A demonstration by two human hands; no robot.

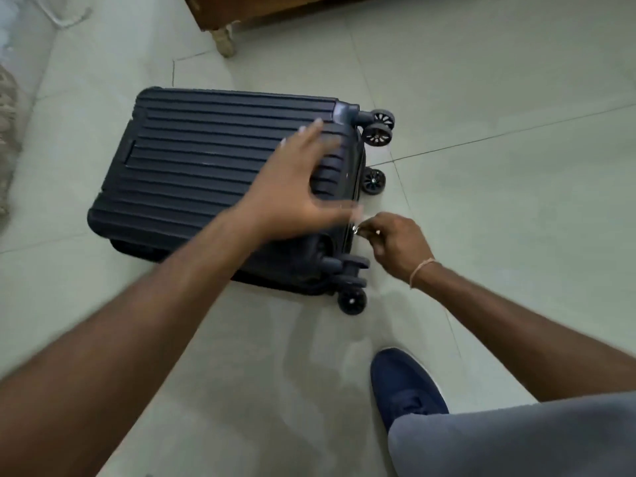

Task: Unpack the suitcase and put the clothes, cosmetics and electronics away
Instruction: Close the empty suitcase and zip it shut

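My grey trouser knee (pixel 537 438) and navy shoe (pixel 406 383) are closest, on the pale tiled floor (pixel 516 201). Step in hand, as I read it: unzipping, nothing unpacked yet. The suitcase (pixel 220 166) lies flat on the floor, lid up and closed, wheels (pixel 377 127) pointing right. My left hand (pixel 296 187) is spread over the lid near the wheel end, fingers straight, bracing it, gripping nothing. My right hand (pixel 401 242) pinches the small metal zip pull (pixel 356 230) at the seam on the wheel-end side. Next move probably calls for running the zip round the corner while the lid is held steady. Shell is hard, dark navy, ribbed lengthwise, corners rounded; wheels black plastic, spoked. Brown wooden furniture leg (pixel 225 43) stands beyond.
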